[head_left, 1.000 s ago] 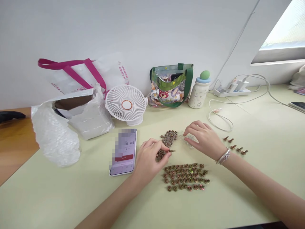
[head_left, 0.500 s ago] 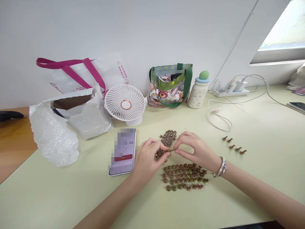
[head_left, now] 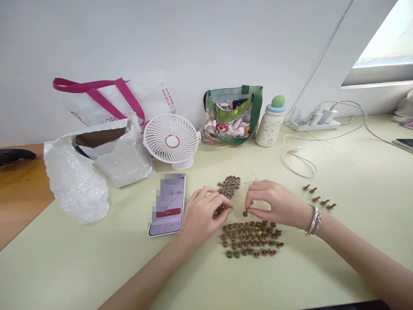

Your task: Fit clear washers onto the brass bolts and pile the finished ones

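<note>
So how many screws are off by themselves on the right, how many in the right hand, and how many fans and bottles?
Screws off to the right: 5
Screw in the right hand: 1
Fan: 1
Bottle: 1
Total: 8

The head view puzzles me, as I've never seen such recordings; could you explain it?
No machine here: a person works bare-handed, seen by a camera worn on the head, looking forward and down. The right hand, with a bracelet at the wrist, pinches a small screw-like metal piece. The left hand is beside a pile of similar pieces; whether it holds anything is hard to tell. On the pale green table, more pieces form rows nearer the camera, and a few lie to the right. A phone lies left of the left hand; farther back stand a white fan, a patterned bag and a bottle.
</note>
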Demonstrator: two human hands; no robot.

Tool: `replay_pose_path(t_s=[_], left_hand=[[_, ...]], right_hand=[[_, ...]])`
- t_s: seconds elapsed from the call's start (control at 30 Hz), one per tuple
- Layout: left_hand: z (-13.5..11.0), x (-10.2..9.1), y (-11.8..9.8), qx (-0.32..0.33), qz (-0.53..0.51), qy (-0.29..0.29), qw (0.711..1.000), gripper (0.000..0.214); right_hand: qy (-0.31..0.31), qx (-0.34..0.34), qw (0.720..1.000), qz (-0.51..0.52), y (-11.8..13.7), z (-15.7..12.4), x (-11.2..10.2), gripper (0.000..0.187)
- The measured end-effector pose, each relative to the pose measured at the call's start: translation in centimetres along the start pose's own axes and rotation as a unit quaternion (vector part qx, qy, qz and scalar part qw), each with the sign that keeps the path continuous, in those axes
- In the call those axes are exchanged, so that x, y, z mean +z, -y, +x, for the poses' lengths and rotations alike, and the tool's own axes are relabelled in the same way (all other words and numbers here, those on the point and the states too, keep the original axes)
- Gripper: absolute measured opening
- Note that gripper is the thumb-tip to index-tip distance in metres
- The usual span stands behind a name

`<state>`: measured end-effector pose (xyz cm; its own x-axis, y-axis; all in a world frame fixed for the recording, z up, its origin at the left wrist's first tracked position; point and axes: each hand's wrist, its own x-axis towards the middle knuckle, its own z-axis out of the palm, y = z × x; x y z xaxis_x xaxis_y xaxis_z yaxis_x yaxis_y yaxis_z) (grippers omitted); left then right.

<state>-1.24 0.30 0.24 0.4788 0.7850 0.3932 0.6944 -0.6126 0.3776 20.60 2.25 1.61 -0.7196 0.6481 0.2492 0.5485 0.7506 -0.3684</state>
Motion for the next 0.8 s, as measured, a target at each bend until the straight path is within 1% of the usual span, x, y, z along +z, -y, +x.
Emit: replay_pose_path(t_s=[0.1, 0.2, 0.27, 0.3, 0.37, 0.43, 0.5, 0.63, 0.8], left_hand=[[0.0, 0.0, 0.0, 0.012, 0.007, -0.006, 1.0, 0.006], [0.1, 0.0, 0.1, 0.016, 0.012, -0.008, 1.0, 0.006], [0.1, 0.0, 0.1, 0.017, 0.016, -0.009, 1.0, 0.006], [0.1, 0.0, 0.1, 0.018, 0.018, -0.01, 1.0, 0.006], [0.0, 0.0, 0.1, 0.019, 0.023, -0.013, 0.999, 0.007], [0.0, 0.0, 0.1, 0.021, 0.026, -0.019, 0.999, 0.008], [0.0, 0.1, 0.2, 0.021, 0.029, -0.024, 0.999, 0.007], [-0.1, 0.1, 0.2, 0.018, 0.029, -0.03, 0.999, 0.006], [-0.1, 0.1, 0.3, 0.01, 0.027, -0.023, 0.999, 0.004]], right_hand=[[0.047, -0.01, 0.999, -0.002, -0.1, -0.2, -0.1, 0.008], [0.072, -0.012, 0.997, -0.006, 0.0, -0.3, -0.1, 0.008], [0.077, -0.009, 0.997, -0.002, 0.1, -0.2, -0.1, 0.008], [0.071, -0.005, 0.997, 0.004, 0.1, -0.1, 0.0, 0.009], [0.041, 0.01, 0.999, 0.016, 0.1, 0.2, 0.2, 0.009], [0.002, 0.028, 0.999, 0.022, 0.1, 0.6, 0.7, 0.009], [-0.018, 0.038, 0.999, 0.017, 0.1, 1.2, 1.4, 0.008], [-0.011, 0.044, 0.999, 0.01, 0.3, 2.1, 2.4, 0.003], [-0.016, 0.057, 0.998, 0.006, 0.4, 2.3, 2.5, 0.005]])
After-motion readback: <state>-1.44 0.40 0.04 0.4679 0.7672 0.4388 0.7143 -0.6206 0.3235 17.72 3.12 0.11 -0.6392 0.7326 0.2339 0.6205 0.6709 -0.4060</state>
